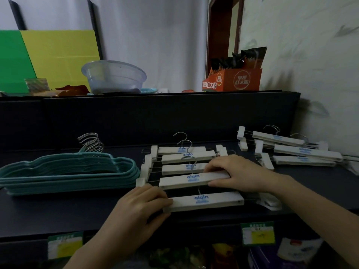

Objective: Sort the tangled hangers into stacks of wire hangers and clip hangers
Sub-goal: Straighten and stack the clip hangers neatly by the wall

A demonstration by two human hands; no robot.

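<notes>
dark surface (58,214) runs the width of the view, with a dark back panel (155,117) behind it. on the ledge above: clear plastic bowl (113,76), green board (11,61) and yellow board (62,53) leaning on the wall, orange snack box (233,79) at right. patterned wall at right. price tags (258,233) along the front edge of the surface, packaged goods below, blurred.

wire hangers (68,171): teal stack at left on the surface, hooks bunched at the top, tidy.

clip hangers (186,167): white bars with blue print, row of five laid centre, overlapping front to back. second pile (299,150) of about three at right rear, looser, well apart from the teal stack.

left hand (139,204): fingers curled over the left end of the nearest bar (204,200), gripping it; bar lies on the surface.

right hand (239,173): fingers half closed on the right end of the next bar (194,180), thumb under the front edge, fingers over the top. holding it, bar appears slightly raised over the nearest one.
</notes>
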